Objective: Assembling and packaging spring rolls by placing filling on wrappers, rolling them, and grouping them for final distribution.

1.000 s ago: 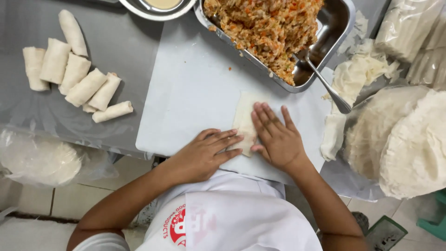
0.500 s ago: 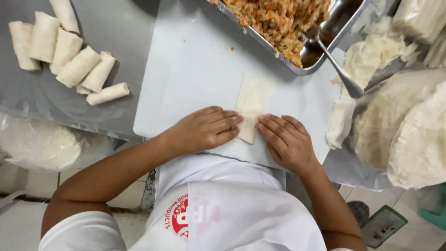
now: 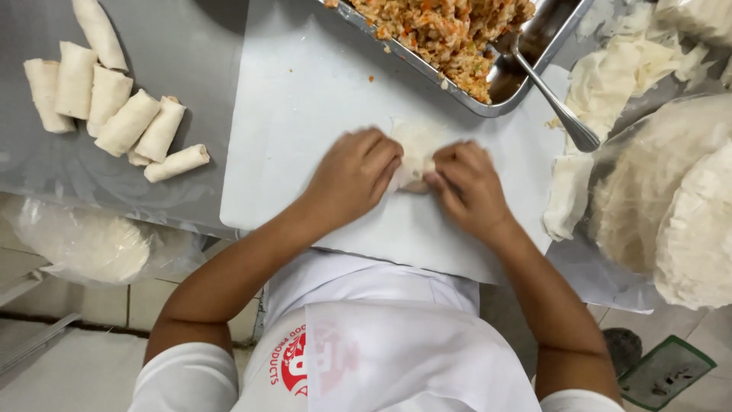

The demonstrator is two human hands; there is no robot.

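Now curled, not flat: left hand (image 3: 352, 177) and right hand (image 3: 467, 183) fingers grasping the pale folded wrapper (image 3: 415, 149), rolling it far-ward.

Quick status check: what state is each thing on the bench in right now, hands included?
Left hand: fingers curled on the wrapper.
Right hand: fingers curled on the wrapper.
Wrapper: partly rolled, between both hands.
Metal tray: holds filling, part bare.
Spoon: resting in the tray, handle out.
Finished rolls: rolled shut, lying side by side.
Wrapper stacks: unrolled, piled.
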